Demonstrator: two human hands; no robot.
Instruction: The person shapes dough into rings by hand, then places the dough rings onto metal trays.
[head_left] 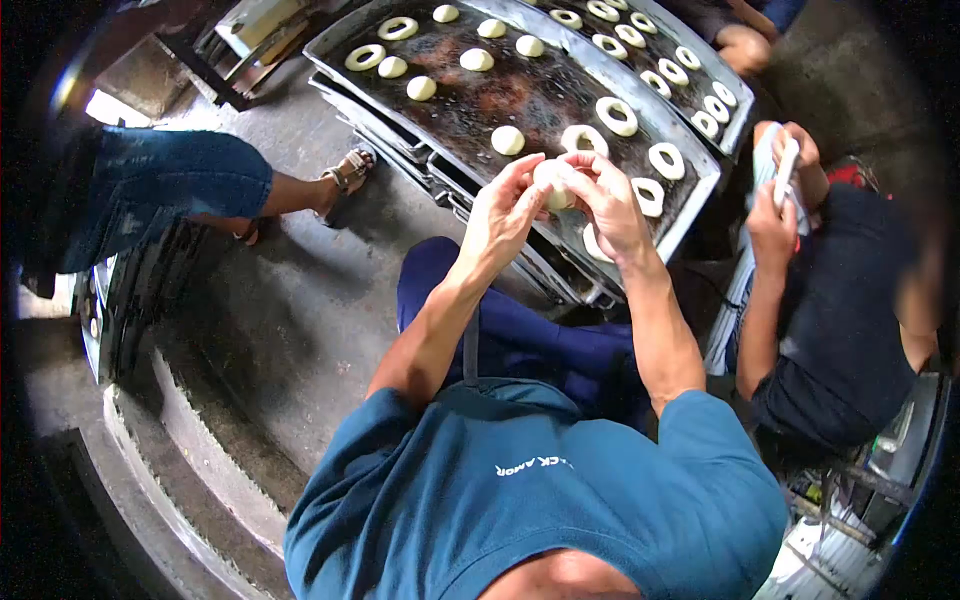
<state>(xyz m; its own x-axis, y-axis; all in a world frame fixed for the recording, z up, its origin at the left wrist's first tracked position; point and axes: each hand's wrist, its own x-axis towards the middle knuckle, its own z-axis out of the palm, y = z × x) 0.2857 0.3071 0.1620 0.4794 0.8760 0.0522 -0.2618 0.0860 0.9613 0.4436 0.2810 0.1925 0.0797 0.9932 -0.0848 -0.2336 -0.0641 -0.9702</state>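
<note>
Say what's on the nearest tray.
Dough balls and dough rings lie on the nearest tray. The left hand, right hand and held dough cover part; what's there is hidden.

The hands (503, 210) partly hide the dough piece (557, 188) between them.

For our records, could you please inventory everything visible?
Held dough: one, cream, centre
Near tray: one, dark, ahead
Lower trays: several, dark, beneath
Dough balls: seven, cream, near tray
Dough rings: about seven, cream, near tray
Far tray: one, grey-rimmed, beyond
Far rings: about twelve, cream, far tray
Colleague: one, black shirt, right
Colleague's piece: one, pale, right
Denim wearer: one, blue, left
Third person: one, dark clothing, top right
Floor: one, grey, below
Own shirt: one, teal, bottom
Own trousers: one pair, navy, centre
Left hand: one, bare, on dough
Right hand: one, bare, on dough
</note>
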